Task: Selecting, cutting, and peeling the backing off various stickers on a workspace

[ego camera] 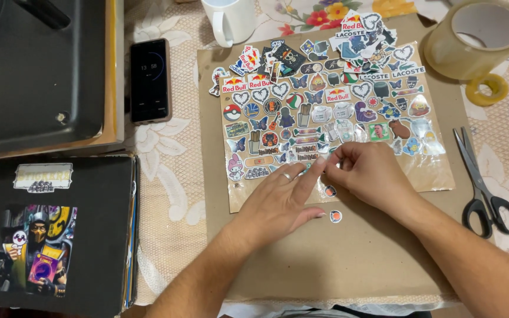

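Observation:
A sheet of many small colourful stickers (331, 112) lies on a brown cardboard board (349, 253). My left hand (278, 203) rests flat on the board with its index finger stretched onto the sheet's lower edge; a ring is on one finger. My right hand (369, 174) pinches at the same lower edge, fingertips meeting the left index finger. What it pinches is too small to tell. Two small round orange stickers (330, 191) (336, 216) lie loose on the cardboard just below the hands.
Black-handled scissors (485, 188) lie to the right. A big roll of clear tape (478, 38) and a small yellow roll (486, 89) sit at the back right. A white mug (228, 20), a dark phone (149, 79) and a black album (51, 235) are at the left.

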